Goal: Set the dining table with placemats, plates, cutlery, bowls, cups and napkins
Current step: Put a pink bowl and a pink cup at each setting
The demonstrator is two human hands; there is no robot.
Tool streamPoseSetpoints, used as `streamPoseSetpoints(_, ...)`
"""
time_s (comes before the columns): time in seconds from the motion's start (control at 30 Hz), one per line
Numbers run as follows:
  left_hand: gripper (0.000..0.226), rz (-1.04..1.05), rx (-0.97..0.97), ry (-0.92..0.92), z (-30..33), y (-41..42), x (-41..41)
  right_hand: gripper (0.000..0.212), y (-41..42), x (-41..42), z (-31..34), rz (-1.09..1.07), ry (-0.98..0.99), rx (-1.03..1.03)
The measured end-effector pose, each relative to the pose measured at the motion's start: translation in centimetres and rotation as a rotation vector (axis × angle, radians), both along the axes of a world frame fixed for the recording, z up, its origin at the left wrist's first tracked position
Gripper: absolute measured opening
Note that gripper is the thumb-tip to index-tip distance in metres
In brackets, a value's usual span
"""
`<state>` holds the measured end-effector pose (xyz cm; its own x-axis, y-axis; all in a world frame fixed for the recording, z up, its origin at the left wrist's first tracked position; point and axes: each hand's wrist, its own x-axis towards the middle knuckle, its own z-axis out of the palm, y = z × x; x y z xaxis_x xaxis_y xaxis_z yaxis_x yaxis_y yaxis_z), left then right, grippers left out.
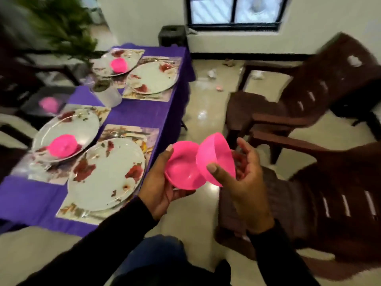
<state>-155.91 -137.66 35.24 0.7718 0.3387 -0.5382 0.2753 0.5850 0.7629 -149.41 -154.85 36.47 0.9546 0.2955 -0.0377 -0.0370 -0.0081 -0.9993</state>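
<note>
Bowls, pink plastic, two held in front of the person, off the right edge of the surface (132,112) and above the floor. Left bowl (185,168): opening tilted up and toward the camera, cradled by the left hand (162,182), fingers curled under it and thumb at its far rim. Right bowl (214,159): tipped on its side, opening facing left, its rim touching the left bowl; right hand (245,174) grips it, thumb pressed on the outer wall, fingers curled behind.

Surface: covered in a purple cloth, four printed placemats in two pairs. Near plate (107,178), floral, bare, on the near-right placemat. Second plate (68,133), just to its left, carries a pink bowl (61,145). Far-right plate (152,79) bare. Far-left plate (123,60) carries another pink bowl (117,65). A further pink item (49,104) sits beyond the left edge, blurred. Metal pot with plant (107,93) between the two pairs.

Surroundings: two brown plastic chairs (309,104) at right, one nearer, one farther; scraps of litter on the tiled floor by the wall; a dark-framed window above.
</note>
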Motion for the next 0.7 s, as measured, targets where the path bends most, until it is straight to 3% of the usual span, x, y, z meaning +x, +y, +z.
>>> streamPoseSetpoints(0.13,0.074,0.27,-0.042,-0.033,-0.3,4.6,-0.5,0.098,6.8,3.1,0.0,0.197,-0.024,0.011)
streamPoseSetpoints(0.3,0.045,0.47,-0.165,-0.074,-1.0,10.0,-3.0,0.098,15.8,4.7,-1.5,0.453,-0.005,-0.062)
streamPoseSetpoints(0.4,0.047,0.646,-0.202,-0.067,-2.5,12.4,-5.5,0.1,20.5,5.1,-2.2,0.652,-0.028,-0.143)
streamPoseSetpoints(0.57,0.05,0.858,-0.213,0.093,-5.7,13.9,-8.4,0.112,28.0,6.0,-3.4,0.907,-0.185,-0.355)
streamPoseSetpoints(0.7,0.04,1.027,-0.3,0.076,-6.5,14.7,-9.1,0.11,34.5,6.9,-5.8,0.972,-0.477,-0.571)
